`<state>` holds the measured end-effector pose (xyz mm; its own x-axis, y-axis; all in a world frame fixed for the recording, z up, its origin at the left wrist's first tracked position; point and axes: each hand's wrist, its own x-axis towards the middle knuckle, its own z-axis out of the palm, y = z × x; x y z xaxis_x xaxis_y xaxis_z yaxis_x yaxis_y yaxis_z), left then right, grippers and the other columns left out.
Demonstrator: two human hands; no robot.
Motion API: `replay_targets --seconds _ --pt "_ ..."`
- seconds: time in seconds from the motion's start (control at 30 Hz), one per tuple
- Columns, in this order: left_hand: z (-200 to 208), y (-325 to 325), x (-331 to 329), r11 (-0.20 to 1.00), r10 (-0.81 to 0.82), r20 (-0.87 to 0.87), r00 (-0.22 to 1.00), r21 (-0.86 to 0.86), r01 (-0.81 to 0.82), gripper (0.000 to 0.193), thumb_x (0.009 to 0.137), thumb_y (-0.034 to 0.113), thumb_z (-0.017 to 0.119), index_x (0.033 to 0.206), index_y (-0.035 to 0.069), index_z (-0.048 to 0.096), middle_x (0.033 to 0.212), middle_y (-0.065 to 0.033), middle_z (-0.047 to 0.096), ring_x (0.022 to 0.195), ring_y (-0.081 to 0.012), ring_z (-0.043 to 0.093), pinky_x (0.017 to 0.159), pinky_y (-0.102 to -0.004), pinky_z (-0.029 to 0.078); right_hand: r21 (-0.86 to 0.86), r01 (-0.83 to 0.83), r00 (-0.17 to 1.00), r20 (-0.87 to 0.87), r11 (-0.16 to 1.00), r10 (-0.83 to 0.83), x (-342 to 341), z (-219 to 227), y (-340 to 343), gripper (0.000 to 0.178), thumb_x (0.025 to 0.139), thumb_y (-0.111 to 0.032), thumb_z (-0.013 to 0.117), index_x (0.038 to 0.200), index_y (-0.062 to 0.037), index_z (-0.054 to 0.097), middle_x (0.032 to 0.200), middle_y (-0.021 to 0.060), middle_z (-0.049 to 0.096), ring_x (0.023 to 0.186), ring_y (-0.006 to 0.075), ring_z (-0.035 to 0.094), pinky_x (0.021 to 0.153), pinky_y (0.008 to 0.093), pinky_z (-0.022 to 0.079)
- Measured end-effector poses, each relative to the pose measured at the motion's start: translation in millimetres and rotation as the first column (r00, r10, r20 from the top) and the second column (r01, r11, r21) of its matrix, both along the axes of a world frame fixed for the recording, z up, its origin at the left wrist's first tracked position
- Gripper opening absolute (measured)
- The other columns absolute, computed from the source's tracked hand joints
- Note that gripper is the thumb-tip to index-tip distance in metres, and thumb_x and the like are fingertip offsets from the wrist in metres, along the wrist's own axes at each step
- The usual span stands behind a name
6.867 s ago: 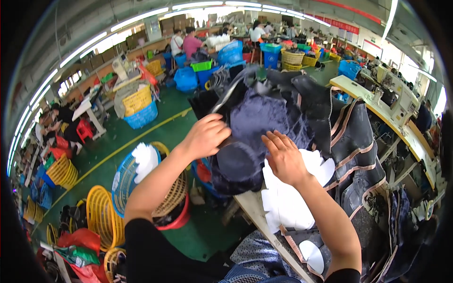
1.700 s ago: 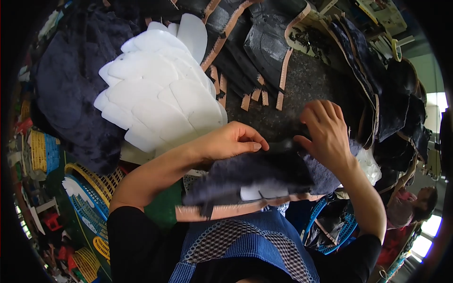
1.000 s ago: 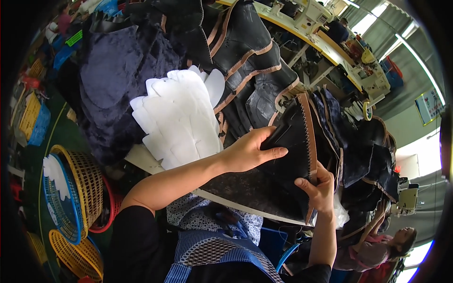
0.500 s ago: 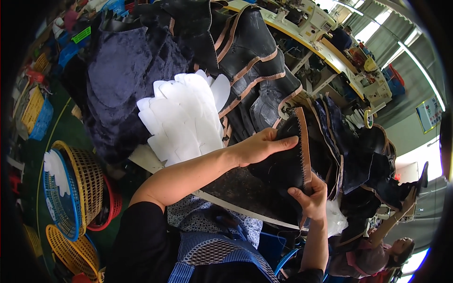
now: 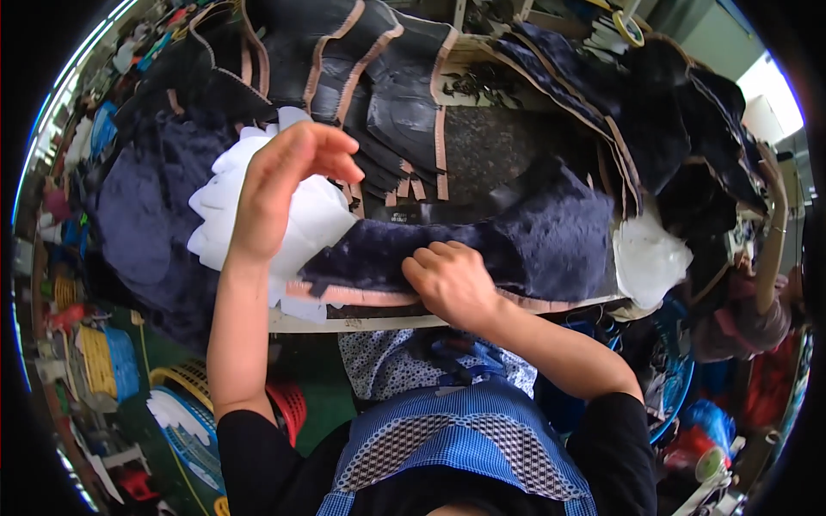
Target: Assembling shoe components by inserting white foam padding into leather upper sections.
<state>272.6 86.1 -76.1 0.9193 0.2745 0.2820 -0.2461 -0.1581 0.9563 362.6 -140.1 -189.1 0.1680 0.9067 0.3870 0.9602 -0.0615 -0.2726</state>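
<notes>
A dark boot upper (image 5: 551, 232) lies on the work table before me, its navy plush side facing up and a tan trim strip along the near edge. My right hand (image 5: 452, 279) is closed on it near that edge, fingers curled into the plush; the fingertips are hidden. Raised to the left, my left hand (image 5: 288, 185) has its fingers apart and holds nothing. It hovers over a fanned stack of white cut pieces (image 5: 232, 211), which is close to the left end of the upper.
Overlapping black uppers with tan edging (image 5: 409, 95) lie at the far side. Navy plush pieces (image 5: 155, 206) are heaped left, more uppers (image 5: 641, 112) right. A clear plastic bag (image 5: 650, 258) sits at the table's right end. Baskets (image 5: 185, 434) stand low left. Another person (image 5: 748, 301) works at right.
The upper, earlier held up in both hands, now lies flat on the table, plush side up. My left hand has let go and moved left; my view has turned.
</notes>
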Motion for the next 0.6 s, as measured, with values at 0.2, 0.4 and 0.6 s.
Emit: replay_targets --seconds 0.2,0.4,0.6 --pt "-34.8 -57.0 1.5 0.676 -0.153 -0.249 0.956 0.679 0.285 0.021 0.1 0.018 0.064 0.108 -0.001 0.07 0.105 -0.0147 0.073 0.102 -0.0308 0.07 0.092 -0.0398 0.054 -0.035 -0.073 0.996 -0.061 0.997 0.071 -10.5 41.6 -29.0 0.052 0.077 -0.041 0.085 0.102 -0.002 0.063 0.095 0.0107 0.062 0.092 0.0287 0.063 0.082 0.038 0.052" --pt "-77.3 -37.0 63.5 0.469 -0.085 -0.289 0.954 0.833 0.294 0.045 0.096 0.034 0.07 0.123 -0.002 0.066 0.127 -0.0191 0.063 0.123 -0.0346 0.057 0.107 -0.0424 0.046 0.106 0.466 0.878 0.069 0.878 -0.474 108.8 91.5 -71.7 0.038 0.084 -0.019 0.082 0.113 0.0023 0.068 0.117 0.0195 0.067 0.108 0.0374 0.064 0.09 0.0441 0.053" --pt "-120.4 -48.8 88.2 0.626 -0.22 -0.3 0.928 0.687 0.37 0.036 0.091 0.035 0.073 0.097 0.0 0.072 0.105 -0.0197 0.064 0.11 -0.0386 0.06 0.098 -0.0456 0.05 0.113 0.252 0.922 0.273 0.961 -0.274 115.6 67.6 -87.0 0.026 0.073 -0.006 0.078 0.097 -0.0028 0.067 0.114 0.0144 0.068 0.105 0.0328 0.067 0.088 0.0433 0.055"
